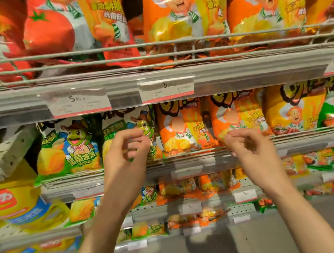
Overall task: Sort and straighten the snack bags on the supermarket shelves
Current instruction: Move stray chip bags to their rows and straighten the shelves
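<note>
The middle shelf holds upright snack bags. My left hand (pixel 126 152) hovers with loosely curled fingers in front of a green frog-print bag (pixel 127 123), and nothing shows in its grasp. A matching green bag (pixel 67 147) stands to its left. My right hand (pixel 249 146), fingers also loosely curled and holding nothing, is at the wire front rail (pixel 198 151) before an orange chef-print bag (pixel 238 115). Another orange bag (pixel 180 128) stands between the two hands. A yellow chef bag (pixel 293 107) stands further right.
The top shelf (pixel 228 67) carries large red and orange bags behind a wire rail, with price tags (pixel 167 89) on its edge. Yellow bags (pixel 11 206) fill the left bay. Lower shelves hold small green and orange packs (pixel 192 185). Grey floor lies below.
</note>
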{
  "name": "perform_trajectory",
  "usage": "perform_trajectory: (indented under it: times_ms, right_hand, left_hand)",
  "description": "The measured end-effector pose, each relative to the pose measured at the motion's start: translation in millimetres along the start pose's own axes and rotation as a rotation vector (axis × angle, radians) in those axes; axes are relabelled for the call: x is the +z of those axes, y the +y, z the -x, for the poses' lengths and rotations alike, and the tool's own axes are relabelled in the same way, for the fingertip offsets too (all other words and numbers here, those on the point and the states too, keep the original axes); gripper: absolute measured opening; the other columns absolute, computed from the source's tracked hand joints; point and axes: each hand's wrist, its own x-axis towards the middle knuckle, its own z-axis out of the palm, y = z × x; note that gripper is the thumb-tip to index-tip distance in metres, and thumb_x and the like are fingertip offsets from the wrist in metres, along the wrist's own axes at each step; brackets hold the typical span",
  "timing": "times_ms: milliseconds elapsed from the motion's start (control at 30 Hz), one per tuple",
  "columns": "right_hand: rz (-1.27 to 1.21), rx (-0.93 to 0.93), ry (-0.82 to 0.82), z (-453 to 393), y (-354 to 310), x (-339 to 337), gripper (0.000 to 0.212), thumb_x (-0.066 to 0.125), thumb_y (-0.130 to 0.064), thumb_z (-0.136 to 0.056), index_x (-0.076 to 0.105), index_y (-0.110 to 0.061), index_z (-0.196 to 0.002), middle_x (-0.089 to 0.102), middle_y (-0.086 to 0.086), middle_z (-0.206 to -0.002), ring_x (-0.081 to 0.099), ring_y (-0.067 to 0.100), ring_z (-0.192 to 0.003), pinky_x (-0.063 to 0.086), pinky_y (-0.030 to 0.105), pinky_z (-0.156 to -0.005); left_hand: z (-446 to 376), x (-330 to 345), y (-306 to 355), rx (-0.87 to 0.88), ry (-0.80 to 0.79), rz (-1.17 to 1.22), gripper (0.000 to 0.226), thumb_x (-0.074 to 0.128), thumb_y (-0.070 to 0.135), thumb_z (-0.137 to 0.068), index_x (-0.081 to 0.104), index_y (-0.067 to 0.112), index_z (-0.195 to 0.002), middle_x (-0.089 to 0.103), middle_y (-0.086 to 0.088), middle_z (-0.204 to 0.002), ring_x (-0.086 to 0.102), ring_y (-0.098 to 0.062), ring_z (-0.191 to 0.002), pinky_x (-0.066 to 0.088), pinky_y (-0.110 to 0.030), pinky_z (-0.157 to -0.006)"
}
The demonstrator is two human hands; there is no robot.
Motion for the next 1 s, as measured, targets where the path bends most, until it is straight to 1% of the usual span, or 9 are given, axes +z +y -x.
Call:
perform_trajectory:
  times_ms: [67,167,233,333,400,467,633,767,1000]
  right_hand:
    - [-0.112,0.074,-0.043,13.3,-11.0,-6.4,0.014,0.074,-0.031,-0.093,0.071,-0.019,-0.100,0.071,0.006,-0.094,0.064,0.007,-0.082,0.051,0.014,-0.076]
    - [-0.209,0.211,-0.078,35.6,-33.4,-25.5,0.051,0.077,-0.063,-0.073,0.071,-0.017,-0.094,0.070,0.016,-0.087,0.063,0.024,-0.080,0.055,0.045,-0.077]
    - [-0.212,0.270,-0.086,50.8,-47.6,-44.4,0.055,0.074,-0.071,-0.072,0.071,-0.019,-0.091,0.068,0.023,-0.089,0.064,0.029,-0.083,0.054,0.055,-0.086]
    - [-0.134,0.343,-0.069,68.2,-80.9,-81.3,0.033,0.072,-0.054,-0.087,0.072,-0.022,-0.093,0.073,0.012,-0.096,0.069,0.033,-0.101,0.054,0.047,-0.099]
    - [-0.137,0.408,-0.045,79.5,-107.8,-108.9,0.009,0.069,-0.027,-0.097,0.073,-0.019,-0.097,0.075,0.003,-0.086,0.070,0.021,-0.087,0.055,0.023,-0.085]
    - [-0.175,0.464,-0.054,89.4,-144.7,-132.9,0.006,0.067,-0.015,-0.097,0.071,-0.017,-0.094,0.073,-0.009,-0.070,0.064,0.009,-0.070,0.052,0.014,-0.070]
    - [-0.218,0.515,-0.061,108.0,-190.0,-195.5,0.012,0.067,-0.014,-0.098,0.070,-0.005,-0.105,0.076,0.015,-0.090,0.067,0.017,-0.082,0.057,0.029,-0.081]
    - [-0.219,0.505,0.005,102.0,-196.8,-233.4,0.010,0.067,-0.016,-0.098,0.071,-0.008,-0.104,0.073,0.001,-0.078,0.066,0.009,-0.073,0.054,0.046,-0.096]
    - [-0.272,0.531,0.047,61.7,-180.3,-245.2,0.018,0.069,-0.020,-0.097,0.070,-0.006,-0.109,0.077,0.011,-0.086,0.070,0.017,-0.079,0.056,0.039,-0.088]
  left_hand:
    - [5.9,-1.9,14.9,-0.037,-0.011,0.021,0.010,0.071,0.011,-0.095,0.069,0.018,-0.102,0.070,-0.009,-0.100,0.068,-0.013,-0.091,0.053,-0.023,-0.082]
    - [19.6,-5.1,38.8,-0.142,-0.015,0.015,0.011,0.072,0.016,-0.095,0.071,0.026,-0.098,0.074,0.007,-0.101,0.069,-0.014,-0.098,0.056,-0.041,-0.091]
    - [32.0,-7.3,65.8,-0.223,-0.009,0.071,0.014,0.073,0.018,-0.095,0.072,0.032,-0.093,0.075,0.007,-0.102,0.070,-0.014,-0.097,0.056,-0.044,-0.091]
    - [49.1,-10.0,114.8,-0.337,-0.006,0.124,0.010,0.076,0.024,-0.087,0.072,0.033,-0.086,0.076,0.010,-0.092,0.070,-0.016,-0.086,0.057,-0.041,-0.085]
    - [59.8,-11.8,148.2,-0.407,0.006,0.123,0.010,0.076,0.019,-0.088,0.072,0.028,-0.086,0.076,0.009,-0.084,0.069,-0.022,-0.082,0.057,-0.046,-0.084]
    - [69.7,-13.5,182.9,-0.421,-0.001,0.136,0.011,0.072,0.016,-0.092,0.072,0.026,-0.087,0.076,0.003,-0.084,0.069,-0.027,-0.083,0.057,-0.038,-0.079]
    - [96.4,-5.1,248.7,-0.492,-0.043,0.153,0.014,0.059,0.009,-0.102,0.071,0.016,-0.097,0.077,-0.010,-0.095,0.070,-0.028,-0.086,0.056,-0.034,-0.078]
    - [96.9,20.4,281.6,-0.495,-0.075,0.185,0.010,0.061,0.008,-0.100,0.070,0.011,-0.103,0.076,-0.010,-0.096,0.070,-0.028,-0.087,0.056,-0.038,-0.082]
    - [56.4,62.3,291.1,-0.436,-0.122,0.215,0.023,0.065,0.032,-0.082,0.071,0.018,-0.100,0.075,-0.010,-0.091,0.072,-0.025,-0.084,0.055,-0.040,-0.081]
